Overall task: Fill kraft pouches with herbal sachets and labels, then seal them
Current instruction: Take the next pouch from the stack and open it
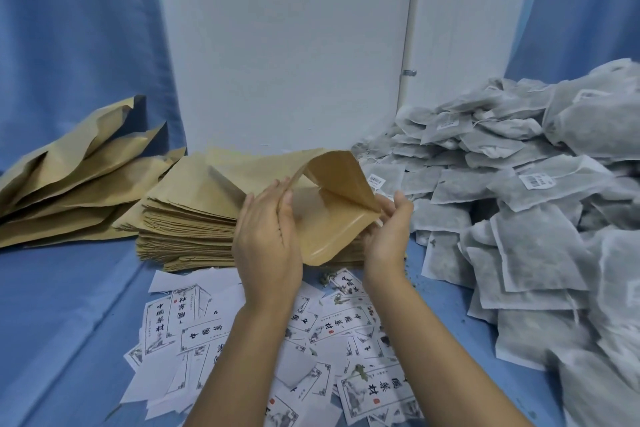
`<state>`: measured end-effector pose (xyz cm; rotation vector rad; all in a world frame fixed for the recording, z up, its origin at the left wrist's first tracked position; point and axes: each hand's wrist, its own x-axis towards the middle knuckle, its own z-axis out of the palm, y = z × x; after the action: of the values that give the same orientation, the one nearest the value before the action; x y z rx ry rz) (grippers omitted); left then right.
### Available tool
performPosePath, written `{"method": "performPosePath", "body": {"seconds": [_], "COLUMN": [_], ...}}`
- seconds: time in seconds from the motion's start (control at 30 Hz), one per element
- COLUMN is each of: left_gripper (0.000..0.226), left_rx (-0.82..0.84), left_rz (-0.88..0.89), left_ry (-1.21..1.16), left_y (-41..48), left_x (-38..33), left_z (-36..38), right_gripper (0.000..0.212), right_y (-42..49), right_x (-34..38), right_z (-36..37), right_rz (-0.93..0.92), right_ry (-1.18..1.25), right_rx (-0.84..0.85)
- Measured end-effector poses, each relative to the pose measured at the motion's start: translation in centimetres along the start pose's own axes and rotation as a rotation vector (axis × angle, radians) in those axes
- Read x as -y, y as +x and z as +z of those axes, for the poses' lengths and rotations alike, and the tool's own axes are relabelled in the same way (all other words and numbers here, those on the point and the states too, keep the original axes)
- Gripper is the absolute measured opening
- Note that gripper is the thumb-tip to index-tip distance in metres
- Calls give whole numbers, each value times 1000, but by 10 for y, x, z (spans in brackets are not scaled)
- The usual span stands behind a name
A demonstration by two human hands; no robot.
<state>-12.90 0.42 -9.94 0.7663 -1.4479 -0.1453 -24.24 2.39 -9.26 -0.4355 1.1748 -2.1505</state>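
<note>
1. The left hand (266, 236) pinches one wall of the tan kraft paper pouch (329, 218). The right hand (384, 236) has its fingers curled round the opposite edge, holding the mouth apart above the stack of flat kraft pouches (194, 218).
2. The step in hand is opening. Next, one hand should probably let go to fetch a grey mesh herbal sachet (519, 201), then a white printed label (204, 333).

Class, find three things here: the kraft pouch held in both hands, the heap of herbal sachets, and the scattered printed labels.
kraft pouch (329, 229): head view, its lower panel under the lifted flap.
heap of herbal sachets (540, 246): head view, a sachet at the heap's front.
printed labels (375, 392): head view, the large near label.
</note>
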Motion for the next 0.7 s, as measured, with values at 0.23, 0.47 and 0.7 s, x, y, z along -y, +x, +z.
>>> {"method": "performPosePath", "body": {"seconds": [0.23, 0.47, 0.7], "left_gripper": [36, 33, 46], "left_rx": [-47, -78, -67], "left_rz": [-119, -255, -288], "left_ry": [-42, -167, -174], "left_y": [2, 15, 15], "left_x": [-10, -3, -1], "left_z": [8, 29, 39], "right_gripper": [25, 46, 18], "right_y": [24, 76, 100], "right_x": [-4, 0, 8], "right_z": [-18, -36, -36], "right_rz": [11, 68, 233], "right_ry": [-134, -408, -361], "right_rx": [-92, -27, -38]}}
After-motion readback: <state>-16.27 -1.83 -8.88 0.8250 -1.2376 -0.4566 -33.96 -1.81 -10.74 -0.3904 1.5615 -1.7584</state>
